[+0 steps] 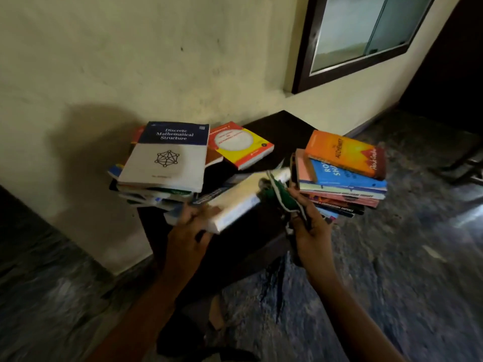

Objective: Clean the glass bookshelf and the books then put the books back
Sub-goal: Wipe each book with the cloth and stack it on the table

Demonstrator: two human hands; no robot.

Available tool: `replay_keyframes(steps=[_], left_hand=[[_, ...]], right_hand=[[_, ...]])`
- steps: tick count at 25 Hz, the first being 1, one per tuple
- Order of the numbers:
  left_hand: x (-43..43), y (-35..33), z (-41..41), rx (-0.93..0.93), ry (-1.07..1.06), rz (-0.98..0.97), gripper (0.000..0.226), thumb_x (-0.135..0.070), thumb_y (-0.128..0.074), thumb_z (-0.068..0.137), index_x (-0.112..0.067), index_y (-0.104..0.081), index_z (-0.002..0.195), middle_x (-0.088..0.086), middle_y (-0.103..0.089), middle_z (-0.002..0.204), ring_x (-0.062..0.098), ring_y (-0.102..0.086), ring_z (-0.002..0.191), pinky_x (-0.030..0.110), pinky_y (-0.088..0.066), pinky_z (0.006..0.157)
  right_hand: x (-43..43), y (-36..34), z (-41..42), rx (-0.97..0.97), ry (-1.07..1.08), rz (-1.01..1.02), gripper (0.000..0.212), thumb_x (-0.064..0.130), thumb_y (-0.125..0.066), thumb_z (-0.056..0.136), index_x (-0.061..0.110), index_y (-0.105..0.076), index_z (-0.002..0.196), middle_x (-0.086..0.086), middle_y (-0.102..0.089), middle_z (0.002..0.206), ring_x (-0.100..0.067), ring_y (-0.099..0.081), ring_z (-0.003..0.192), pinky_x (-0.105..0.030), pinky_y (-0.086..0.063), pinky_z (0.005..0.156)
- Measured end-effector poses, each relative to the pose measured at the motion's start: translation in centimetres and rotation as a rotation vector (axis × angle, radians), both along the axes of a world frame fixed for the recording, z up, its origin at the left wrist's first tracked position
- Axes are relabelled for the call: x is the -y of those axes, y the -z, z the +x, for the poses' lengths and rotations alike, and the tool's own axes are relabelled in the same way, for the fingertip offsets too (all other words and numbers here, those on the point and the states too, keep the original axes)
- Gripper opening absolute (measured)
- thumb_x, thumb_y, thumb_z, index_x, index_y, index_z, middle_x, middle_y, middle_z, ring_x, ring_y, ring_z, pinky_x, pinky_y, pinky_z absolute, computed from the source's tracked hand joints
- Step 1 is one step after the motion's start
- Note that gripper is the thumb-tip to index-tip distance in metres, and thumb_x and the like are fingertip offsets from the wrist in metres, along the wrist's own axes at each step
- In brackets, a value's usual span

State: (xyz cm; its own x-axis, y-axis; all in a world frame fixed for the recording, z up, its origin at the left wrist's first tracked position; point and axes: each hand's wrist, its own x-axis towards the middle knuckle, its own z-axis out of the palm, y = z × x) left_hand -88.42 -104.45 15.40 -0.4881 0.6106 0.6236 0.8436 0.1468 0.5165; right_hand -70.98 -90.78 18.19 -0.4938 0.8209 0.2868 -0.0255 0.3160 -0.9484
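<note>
Glass panel: a dark-framed sliding glass front (360,35) sits in the wall at upper right, well apart from the books. It may be the bookshelf, but I cannot tell. No books show behind the glass, and whether it has been wiped cannot be read from here.

Counter: a dark counter (282,126) against the wall carries every book in view, so none looks to have gone back yet.

Left pile: an untidy pile (162,163) with a white and navy maths book on top, on the counter's left side. I cannot tell whether these are cleaned.

Right pile: a neater pile (345,181) topped by an orange paperback, at the counter's right edge, just beside the right hand. Its state is equally unclear.

Yellow book: a red and yellow book (240,145) lies alone behind, between the two piles.

Held book: a thick white-edged book (235,202) is lifted clear of the counter, tilted, between the piles.

Left hand: the left hand (188,231) grips that book at its near corner, fingers curled round it.

Right hand: the right hand (311,228) clutches the cloth, fingers closed on it.

Cloth: a green and white cloth (279,194) touches the held book's far end.

Progress: by my reading the book-wiping step is under way. Left to do are the remaining books and shelving all of them.
</note>
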Motion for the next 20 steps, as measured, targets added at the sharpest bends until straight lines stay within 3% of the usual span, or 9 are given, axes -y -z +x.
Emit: replay_keyframes(steps=[1,3,6,10,12,14,16,18,20], left_hand=[[0.6,2.0,-0.1,-0.007,0.097,-0.118,0.021,-0.030,-0.055,0.091,-0.020,-0.064,0.107,0.001,-0.055,0.100,0.013,-0.051,0.100,0.033,-0.045,0.083],[3.0,7.0,0.4,-0.080,0.223,-0.290,0.031,-0.048,-0.042,0.095,-0.036,-0.055,0.121,-0.002,-0.053,0.108,0.015,-0.052,0.106,0.040,-0.045,0.089],[6.4,12.5,2.4,-0.252,0.208,-0.365,0.040,-0.042,-0.045,0.093,-0.030,-0.045,0.131,0.007,-0.047,0.125,0.027,-0.048,0.117,0.041,-0.040,0.097],[6.4,12.5,3.5,-0.068,0.221,-0.410,0.039,-0.044,-0.035,0.098,-0.024,-0.046,0.129,0.003,-0.044,0.131,0.026,-0.042,0.124,0.038,-0.018,0.115],[6.7,11.7,3.3,0.046,0.209,-0.445,0.040,-0.041,-0.047,0.091,-0.028,-0.044,0.129,0.000,-0.045,0.134,0.026,-0.043,0.127,0.038,-0.027,0.113],[7.3,9.3,4.0,0.393,0.112,-0.407,0.042,-0.031,-0.060,0.085,-0.031,-0.049,0.125,-0.002,-0.049,0.132,0.021,-0.047,0.125,0.028,-0.045,0.099],[7.5,6.8,5.1,0.849,-0.067,-0.272,0.032,-0.013,-0.062,0.088,-0.023,-0.053,0.117,-0.003,-0.055,0.120,0.017,-0.054,0.115,0.014,-0.048,0.084],[6.9,5.5,5.6,1.401,-0.187,-0.172,0.024,-0.009,-0.055,0.092,-0.018,-0.051,0.114,0.004,-0.061,0.112,0.023,-0.061,0.104,0.023,-0.049,0.081],[6.1,5.4,6.1,1.807,-0.225,-0.131,0.016,-0.021,-0.048,0.095,-0.015,-0.052,0.110,0.010,-0.063,0.106,0.026,-0.063,0.093,0.038,-0.046,0.088]], right_hand=[[0.2,1.1,0.6,0.036,0.016,-0.084,0.047,-0.007,-0.038,0.094,0.027,-0.054,0.123,0.013,-0.064,0.079,0.004,-0.053,0.054,-0.015,-0.040,0.051],[1.0,3.1,1.6,0.140,0.005,-0.162,0.046,-0.004,-0.038,0.096,0.029,-0.054,0.124,0.004,-0.058,0.070,-0.002,-0.045,0.041,-0.015,-0.032,0.041],[2.4,4.6,1.9,0.236,-0.047,-0.181,0.046,-0.009,-0.039,0.094,0.027,-0.054,0.119,0.006,-0.057,0.080,0.000,-0.051,0.047,-0.009,-0.036,0.044],[1.8,4.6,-1.0,0.322,-0.144,-0.158,0.045,-0.004,-0.042,0.094,0.031,-0.053,0.120,0.008,-0.060,0.101,0.006,-0.055,0.074,-0.009,-0.046,0.062],[0.4,4.7,-3.4,0.343,-0.198,-0.128,0.044,-0.002,-0.042,0.095,0.034,-0.053,0.117,0.004,-0.059,0.104,0.006,-0.056,0.076,-0.011,-0.047,0.066],[-1.5,5.3,-6.0,0.383,-0.210,-0.069,0.045,-0.002,-0.043,0.094,0.036,-0.054,0.116,-0.003,-0.060,0.107,0.002,-0.056,0.074,-0.019,-0.049,0.069],[-3.9,6.8,-8.7,0.441,-0.175,0.059,0.051,-0.005,-0.044,0.089,0.031,-0.056,0.124,-0.008,-0.056,0.128,-0.012,-0.058,0.099,-0.034,-0.047,0.090],[-5.9,8.5,-11.5,0.596,-0.135,0.183,0.058,-0.004,-0.043,0.087,0.027,-0.047,0.137,-0.005,-0.041,0.146,-0.021,-0.044,0.128,-0.035,-0.034,0.107],[-6.1,9.7,-13.4,0.890,-0.111,0.357,0.059,0.003,-0.043,0.089,0.026,-0.036,0.143,-0.005,-0.030,0.152,-0.024,-0.032,0.137,-0.035,-0.027,0.109]])
